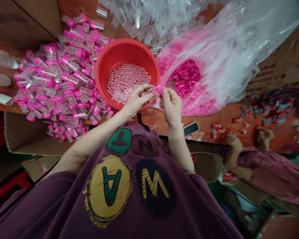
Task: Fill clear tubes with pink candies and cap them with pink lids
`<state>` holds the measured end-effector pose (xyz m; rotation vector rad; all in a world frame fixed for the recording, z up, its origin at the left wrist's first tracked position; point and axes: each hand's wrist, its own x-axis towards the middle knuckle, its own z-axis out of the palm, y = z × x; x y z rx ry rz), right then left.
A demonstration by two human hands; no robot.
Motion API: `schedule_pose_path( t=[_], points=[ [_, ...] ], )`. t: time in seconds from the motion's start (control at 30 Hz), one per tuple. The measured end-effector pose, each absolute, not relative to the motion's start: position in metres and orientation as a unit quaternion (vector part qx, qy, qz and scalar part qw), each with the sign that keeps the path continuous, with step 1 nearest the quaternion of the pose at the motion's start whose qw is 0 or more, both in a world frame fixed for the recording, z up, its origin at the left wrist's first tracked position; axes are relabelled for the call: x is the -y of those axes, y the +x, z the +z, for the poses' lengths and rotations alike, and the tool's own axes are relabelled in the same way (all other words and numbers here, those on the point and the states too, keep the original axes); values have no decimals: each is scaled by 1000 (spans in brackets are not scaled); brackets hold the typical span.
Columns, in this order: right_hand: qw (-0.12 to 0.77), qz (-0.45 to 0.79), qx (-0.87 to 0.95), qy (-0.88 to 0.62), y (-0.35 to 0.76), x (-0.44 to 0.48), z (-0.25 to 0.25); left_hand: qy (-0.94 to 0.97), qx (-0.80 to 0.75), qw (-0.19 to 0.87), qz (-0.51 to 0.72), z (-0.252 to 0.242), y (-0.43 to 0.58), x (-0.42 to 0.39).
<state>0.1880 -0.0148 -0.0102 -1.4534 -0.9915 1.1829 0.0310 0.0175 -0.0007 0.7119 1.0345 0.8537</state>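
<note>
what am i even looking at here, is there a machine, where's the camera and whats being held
There is no machine: these are a person's two bare hands, and the single picture comes from a camera worn on their head, looking forward and down. The left hand holds a small clear container with pink beads inside; the right hand has its grip on a pink cap at the container's end. On the table sits a red bowl of loose beads. Left of it lies a pile of capped containers, beyond it are uncapped ones, and to its right is a plastic bag with pink pieces.
</note>
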Motion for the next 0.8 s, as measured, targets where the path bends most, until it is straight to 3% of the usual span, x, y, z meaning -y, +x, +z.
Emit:
schedule_pose_path(
  t=[0.3, 0.8],
  points=[
    [463, 377, 510, -619, 187, 16, 17, 311, -460, 724, 408, 11, 29, -16],
    [385, 249, 618, -639, 178, 25, 17, 221, -485, 758, 376, 31, 34, -10]
  ],
)
